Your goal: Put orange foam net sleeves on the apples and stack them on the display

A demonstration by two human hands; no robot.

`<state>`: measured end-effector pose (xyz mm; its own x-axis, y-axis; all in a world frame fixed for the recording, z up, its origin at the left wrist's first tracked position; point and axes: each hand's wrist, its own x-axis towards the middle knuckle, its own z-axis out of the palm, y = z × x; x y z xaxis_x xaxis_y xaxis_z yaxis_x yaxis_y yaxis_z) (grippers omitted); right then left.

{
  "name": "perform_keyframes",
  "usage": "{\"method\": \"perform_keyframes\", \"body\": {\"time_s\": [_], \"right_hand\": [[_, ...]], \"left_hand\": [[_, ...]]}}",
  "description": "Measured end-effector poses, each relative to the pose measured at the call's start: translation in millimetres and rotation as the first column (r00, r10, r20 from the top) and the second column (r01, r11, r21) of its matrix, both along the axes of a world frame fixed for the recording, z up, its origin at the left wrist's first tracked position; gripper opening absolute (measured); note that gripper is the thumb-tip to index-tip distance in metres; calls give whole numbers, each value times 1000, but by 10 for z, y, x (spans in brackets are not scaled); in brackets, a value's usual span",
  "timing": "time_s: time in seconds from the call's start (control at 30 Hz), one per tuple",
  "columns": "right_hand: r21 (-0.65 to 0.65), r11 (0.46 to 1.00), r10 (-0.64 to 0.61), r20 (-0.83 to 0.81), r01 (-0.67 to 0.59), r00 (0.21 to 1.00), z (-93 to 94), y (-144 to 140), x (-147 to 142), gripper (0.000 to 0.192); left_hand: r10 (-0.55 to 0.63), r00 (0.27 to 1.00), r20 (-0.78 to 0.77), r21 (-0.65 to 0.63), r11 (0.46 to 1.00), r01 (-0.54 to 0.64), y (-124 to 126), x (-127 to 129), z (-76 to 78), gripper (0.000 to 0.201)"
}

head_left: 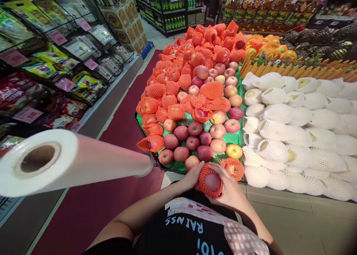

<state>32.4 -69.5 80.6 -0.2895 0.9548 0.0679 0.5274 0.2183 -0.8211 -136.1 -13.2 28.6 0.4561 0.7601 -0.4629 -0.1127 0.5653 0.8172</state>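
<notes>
Close to my body, both hands hold a red apple [212,181] in an orange foam net [203,178]. My left hand [193,176] has its fingers on the net's left side. My right hand [227,182] wraps round the right side, its fingers over the top. The apple's face shows through the net's opening. Just beyond lie bare red apples [192,142] on the green mat [234,137] of the display. A netted apple [232,168] sits at the display's front edge, right beside my right hand.
A large plastic bag roll [106,158] juts in at left. Netted apples [167,87] are heaped farther back. White-netted fruit [301,132] fills the right side, behind it a small wooden fence [301,70]. Shelves of packets [50,61] line the left aisle.
</notes>
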Motion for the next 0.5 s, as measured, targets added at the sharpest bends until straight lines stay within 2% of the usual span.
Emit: {"method": "perform_keyframes", "body": {"time_s": [0.13,0.2,0.27,0.37,0.5], "right_hand": [[4,984,-180,-37,180,983,-274,-75,46,81],[15,971,-235,-85,237,968,-347,-108,88,81],[28,971,-230,-179,239,956,-363,-125,125,82],[31,979,-181,-343,204,922,-329,-113,171,78],[21,983,-155,-412,180,898,-326,-72,244,79]], "left_hand": [[-53,987,-149,204,975,83,185,-118,114,36],[-113,982,-152,209,967,144,266,-153,172,38],[-163,986,-38,90,982,165,322,-158,213,46],[-147,969,200,-113,979,172,346,-118,254,60],[-106,911,398,-214,955,205,320,-30,299,65]]}}
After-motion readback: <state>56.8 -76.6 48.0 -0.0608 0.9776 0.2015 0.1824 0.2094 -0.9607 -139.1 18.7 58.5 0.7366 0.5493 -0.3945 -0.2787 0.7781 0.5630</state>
